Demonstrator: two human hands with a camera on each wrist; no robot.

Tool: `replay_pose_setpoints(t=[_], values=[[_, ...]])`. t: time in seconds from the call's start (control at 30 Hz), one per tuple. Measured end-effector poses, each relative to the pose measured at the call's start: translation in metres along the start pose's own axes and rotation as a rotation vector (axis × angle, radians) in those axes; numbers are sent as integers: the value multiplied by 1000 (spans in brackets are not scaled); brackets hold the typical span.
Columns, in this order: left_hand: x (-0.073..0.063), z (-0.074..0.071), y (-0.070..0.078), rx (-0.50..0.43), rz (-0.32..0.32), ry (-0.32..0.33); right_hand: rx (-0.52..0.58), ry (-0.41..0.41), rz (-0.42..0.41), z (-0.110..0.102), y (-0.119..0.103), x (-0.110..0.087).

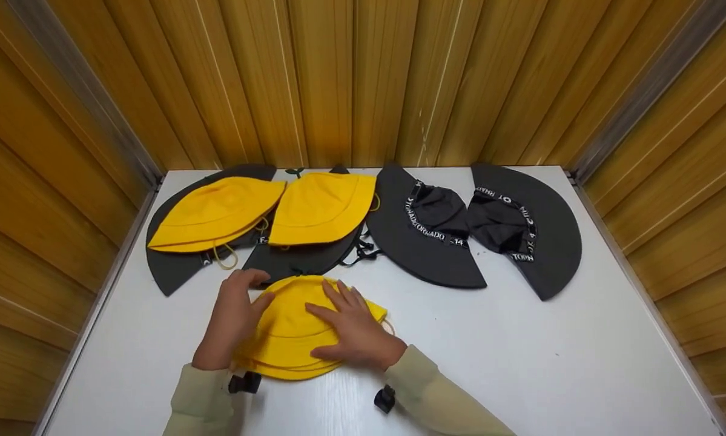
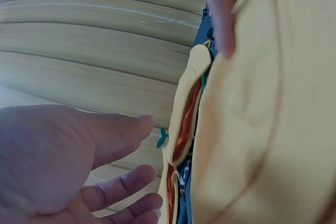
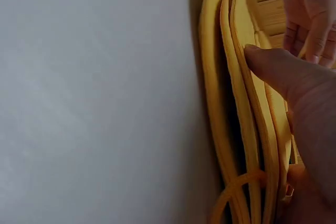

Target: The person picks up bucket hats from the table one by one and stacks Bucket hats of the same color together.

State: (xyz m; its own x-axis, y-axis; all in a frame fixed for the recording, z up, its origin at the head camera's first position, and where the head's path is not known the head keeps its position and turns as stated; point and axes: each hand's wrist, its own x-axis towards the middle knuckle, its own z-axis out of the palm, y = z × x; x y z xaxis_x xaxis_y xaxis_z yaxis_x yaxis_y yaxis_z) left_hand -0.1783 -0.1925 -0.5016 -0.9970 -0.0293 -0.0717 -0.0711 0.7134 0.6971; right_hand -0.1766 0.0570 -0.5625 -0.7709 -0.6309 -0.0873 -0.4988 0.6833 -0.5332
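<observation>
A yellow bucket hat (image 1: 293,312), folded flat, lies on the white table in front of me. In the right wrist view the layered brims of the yellow hat (image 3: 252,98) show edge-on, with an orange cord (image 3: 231,192) below. My right hand (image 1: 359,333) rests on it with spread, straight fingers. At the hat's left side is my left hand (image 1: 232,315), thumb apart from relaxed fingers. The left wrist view shows nothing in the left hand (image 2: 79,161); whether its edge touches the hat is hard to tell.
Behind, two yellow hats (image 1: 217,212) lie folded on dark wide-brimmed hats (image 1: 178,266). To their right are two black hats (image 1: 423,254) with lettered bands, their crowns meeting. Wood-look panels (image 1: 375,85) wall in the table (image 1: 496,363) at back and sides.
</observation>
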Motion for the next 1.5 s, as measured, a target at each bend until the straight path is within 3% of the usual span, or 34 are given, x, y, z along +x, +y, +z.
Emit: replay_pose_setpoints(t=[0.2,0.27,0.53,0.77,1.03,1.23,1.5], values=[[32,3,16,68,55,-25,-39,-22,17,3,-2,4],[46,4,21,87,47,-44,-54,-32,29,2,-3,5],[110,-5,35,71,-51,-146,-33,-53,63,1,-6,6],[151,-9,33,-4,-134,-151,-47,-102,78,-1,-7,8],[167,10,31,-59,-285,-150,-72,-138,100,-1,-4,6],[167,22,30,-106,-331,-95,-60,-124,107,-1,-4,4],[166,23,28,-155,-381,-47,-56,-120,105,1,-5,8]])
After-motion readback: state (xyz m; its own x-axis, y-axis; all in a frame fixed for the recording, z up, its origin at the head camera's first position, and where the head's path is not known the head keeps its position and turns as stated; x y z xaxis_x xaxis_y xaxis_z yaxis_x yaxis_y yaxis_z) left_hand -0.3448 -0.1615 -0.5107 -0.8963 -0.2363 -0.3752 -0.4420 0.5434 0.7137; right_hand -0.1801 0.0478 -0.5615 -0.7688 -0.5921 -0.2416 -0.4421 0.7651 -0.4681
